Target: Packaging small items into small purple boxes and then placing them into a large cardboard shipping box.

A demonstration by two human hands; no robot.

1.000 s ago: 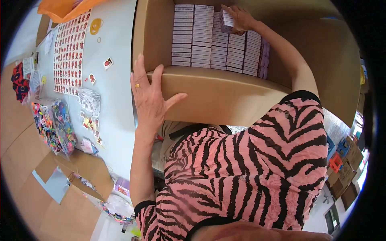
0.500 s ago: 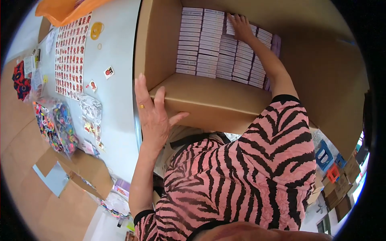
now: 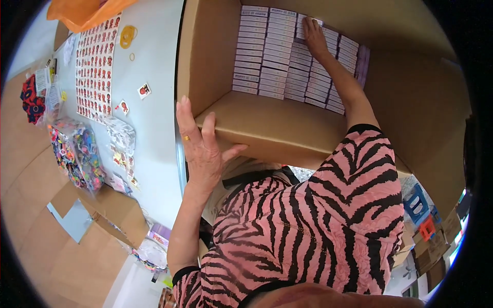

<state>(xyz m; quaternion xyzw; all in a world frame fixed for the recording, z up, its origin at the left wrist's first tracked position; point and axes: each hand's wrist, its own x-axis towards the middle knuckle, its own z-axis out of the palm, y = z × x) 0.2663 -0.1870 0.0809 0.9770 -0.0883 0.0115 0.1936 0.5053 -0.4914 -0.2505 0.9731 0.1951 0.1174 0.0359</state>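
A large brown cardboard carton (image 3: 210,61) stands open before me. Inside it, flat white boxes (image 3: 275,54) with purplish edges stand in several stacked columns. Deep in the carton, my right hand (image 3: 315,39) has its fingers drawn together on the boxes at the far end of a middle column. Its fingertips are partly hidden, so how firmly they grip does not show. My left hand (image 3: 202,151), fingers spread, rests against the carton's near left corner and holds nothing.
Left of the carton, a pale table (image 3: 154,128) bears a sticker sheet (image 3: 95,72), yellow rubber bands (image 3: 127,37) and clear bags. A bag of colourful small items (image 3: 79,154) lies by its left edge. An orange bag (image 3: 82,14) is at the far left, a blue plastic stool (image 3: 416,203) at right.
My right hand's fingers have drawn closer together on the boxes. The whole view has shifted slightly, and my left hand stays at the carton's corner.
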